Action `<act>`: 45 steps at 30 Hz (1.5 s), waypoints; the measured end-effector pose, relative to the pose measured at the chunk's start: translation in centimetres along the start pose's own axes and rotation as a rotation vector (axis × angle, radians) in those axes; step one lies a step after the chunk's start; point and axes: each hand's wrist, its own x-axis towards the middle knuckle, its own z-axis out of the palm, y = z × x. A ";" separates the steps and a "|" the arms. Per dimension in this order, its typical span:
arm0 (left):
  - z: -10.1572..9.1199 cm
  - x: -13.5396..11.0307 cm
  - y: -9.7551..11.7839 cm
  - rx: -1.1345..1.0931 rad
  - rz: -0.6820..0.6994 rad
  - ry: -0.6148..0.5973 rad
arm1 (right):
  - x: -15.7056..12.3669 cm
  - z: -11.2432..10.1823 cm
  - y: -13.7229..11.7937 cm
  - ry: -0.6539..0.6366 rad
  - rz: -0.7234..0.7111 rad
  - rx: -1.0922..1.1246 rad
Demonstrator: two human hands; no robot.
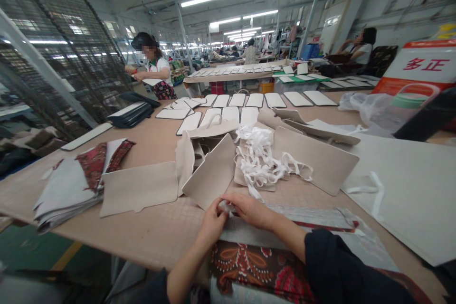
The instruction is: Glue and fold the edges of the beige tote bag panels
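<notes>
My left hand point(213, 222) and my right hand point(249, 210) meet at the near edge of the table, fingertips pinched together. A small whitish bit point(226, 206) shows between them, too blurred to name. Below my hands lies patterned dark brown and red fabric point(245, 266) with a pale grey backing point(238, 232). Just beyond my fingers stands a tilted beige panel point(213, 171), part of a beige bag-like piece point(185, 156) with an open mouth. A tangled heap of white tape point(258, 156) lies to its right, on and against more beige panels point(313, 159).
Folded patterned fabric point(71, 185) lies at left, near a dark stack of panels point(130, 113). Rows of white dark-edged panels point(230, 115) cover the table's far side. A large pale sheet point(409, 185) and a plastic bag point(370, 107) lie at right. A person point(153, 64) stands across the table.
</notes>
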 end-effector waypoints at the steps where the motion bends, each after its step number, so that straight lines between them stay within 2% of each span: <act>1: 0.0 0.0 0.0 -0.012 -0.007 -0.006 | 0.0 -0.1 0.1 -0.011 0.001 0.001; 6: 0.0 -0.2 0.3 -0.091 -0.024 -0.037 | 0.2 -0.3 0.3 -0.021 0.012 -0.057; 10: -0.1 -0.2 0.5 -0.107 -0.026 -0.073 | 0.4 -0.5 0.7 0.001 -0.039 -0.170; 13: -0.2 0.0 0.3 -0.065 -0.022 -0.088 | 0.6 -0.5 1.2 -0.027 -0.068 -0.216; 16: -0.2 0.0 -0.1 0.071 0.023 -0.067 | 0.7 -0.4 1.7 -0.050 -0.064 -0.234; 18: -0.2 -0.3 -0.3 0.262 0.114 0.009 | 0.8 -0.2 2.0 -0.066 -0.055 -0.258; 22: -0.3 -1.5 -0.2 0.767 0.432 0.210 | 1.1 0.4 2.7 -0.111 -0.037 -0.327; 25: -0.3 -2.4 0.2 1.040 0.609 0.140 | 1.3 0.9 2.7 -0.138 -0.020 -0.391; 29: -0.2 -2.7 0.5 1.197 0.743 0.016 | 1.8 1.0 2.0 -0.148 -0.006 -0.470; 35: -0.1 -2.8 0.6 1.263 0.722 -0.056 | 2.6 0.7 0.9 -0.167 -0.002 -0.532; 45: 0.3 -2.5 0.0 1.292 0.594 -0.050 | 3.1 1.3 1.5 -0.171 0.040 -0.506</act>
